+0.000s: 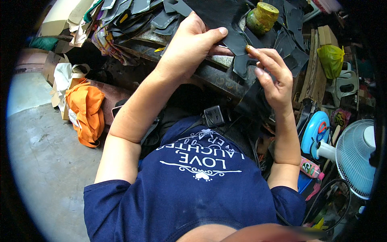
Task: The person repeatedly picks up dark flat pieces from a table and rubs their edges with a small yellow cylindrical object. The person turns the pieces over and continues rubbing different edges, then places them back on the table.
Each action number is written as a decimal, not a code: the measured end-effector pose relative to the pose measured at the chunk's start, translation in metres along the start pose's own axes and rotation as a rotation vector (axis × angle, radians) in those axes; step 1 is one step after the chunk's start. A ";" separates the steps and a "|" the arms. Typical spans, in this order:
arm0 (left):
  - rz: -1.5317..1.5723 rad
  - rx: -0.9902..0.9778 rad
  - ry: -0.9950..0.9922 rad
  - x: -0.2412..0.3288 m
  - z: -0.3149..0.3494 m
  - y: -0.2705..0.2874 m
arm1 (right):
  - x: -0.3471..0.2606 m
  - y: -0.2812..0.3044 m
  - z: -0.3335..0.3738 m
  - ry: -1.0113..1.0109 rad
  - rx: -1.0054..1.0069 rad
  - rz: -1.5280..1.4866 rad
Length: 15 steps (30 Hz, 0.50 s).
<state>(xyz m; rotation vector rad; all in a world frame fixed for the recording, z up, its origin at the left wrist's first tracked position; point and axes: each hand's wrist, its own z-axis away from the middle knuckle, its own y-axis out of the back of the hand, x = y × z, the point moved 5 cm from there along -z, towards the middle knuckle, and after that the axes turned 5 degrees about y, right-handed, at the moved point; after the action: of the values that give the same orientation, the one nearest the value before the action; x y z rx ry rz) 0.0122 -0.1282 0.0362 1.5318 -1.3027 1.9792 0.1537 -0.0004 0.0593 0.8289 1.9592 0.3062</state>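
Observation:
My left hand (191, 42) grips a black cut piece of sheet material (217, 18), thumb on top and fingers beneath. A narrow end of the piece points toward my right hand (275, 76). That hand's fingers are loosely bent and apart; the index fingertip, with a yellowish-brown smear, meets the edge of the piece. Just beyond stands a small round tub (262, 19), coated in yellow-green residue. More black cut pieces (291, 44) lie around it on the workbench (219, 82). Whether the sheet is leather or rubber, I cannot tell.
Stacked black pieces (139, 18) and a patterned cloth (107, 42) are at the far left. An orange bag (85, 109) sits left of the bench. To my right are a fan (356, 155), a pink bottle (310, 167) and a yellow-green plastic bag (331, 60).

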 end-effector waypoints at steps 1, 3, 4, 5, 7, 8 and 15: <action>-0.010 0.008 -0.001 -0.001 -0.001 0.001 | -0.004 -0.001 -0.001 0.060 -0.003 0.064; 0.003 0.015 -0.022 -0.003 -0.001 0.001 | -0.009 -0.006 0.001 0.086 -0.045 0.182; 0.027 0.014 -0.043 -0.004 -0.001 0.002 | -0.011 -0.009 0.001 0.113 -0.056 0.265; 0.071 -0.001 -0.081 -0.004 -0.002 0.001 | -0.012 -0.012 0.001 0.138 -0.091 0.379; 0.011 0.056 -0.084 -0.006 -0.001 0.004 | -0.016 -0.016 0.001 0.195 -0.150 0.486; -0.060 0.075 -0.054 -0.005 -0.002 0.008 | -0.018 -0.018 0.000 0.221 -0.149 0.455; -0.748 0.065 0.017 0.028 -0.008 0.049 | -0.013 -0.006 -0.007 0.095 -0.020 0.132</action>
<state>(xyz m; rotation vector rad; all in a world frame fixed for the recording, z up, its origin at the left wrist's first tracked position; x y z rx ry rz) -0.0378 -0.1549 0.0380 1.6905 -0.5216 1.5391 0.1492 -0.0128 0.0691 0.9481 1.9892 0.4489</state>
